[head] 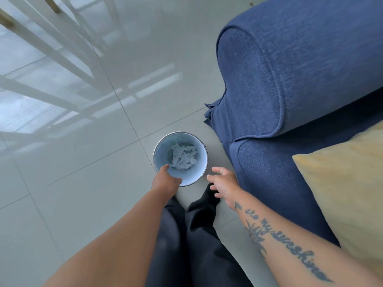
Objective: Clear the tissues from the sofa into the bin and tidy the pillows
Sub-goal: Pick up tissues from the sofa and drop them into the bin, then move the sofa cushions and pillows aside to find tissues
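Left hand (165, 180) grips the bin (202, 160), fingers curled over its near rim. Tissues (182, 156) sit in the bottom, just beyond those fingers. Right hand (222, 183) is beside the bin, fingers spread, holding nothing. Tissue step looks done. Next is probably the yellow pillow (342, 183) on the blue sofa (269, 79), right of the spread fingers, which needs both hands free. Glossy tile floor (83, 162), white frame legs (51, 48) far left.

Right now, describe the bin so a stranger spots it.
Find the blue sofa on the right; look at the floor by its armrest. The bin stands there: small, round, pale blue, white tissues inside, the left hand gripping its rim.
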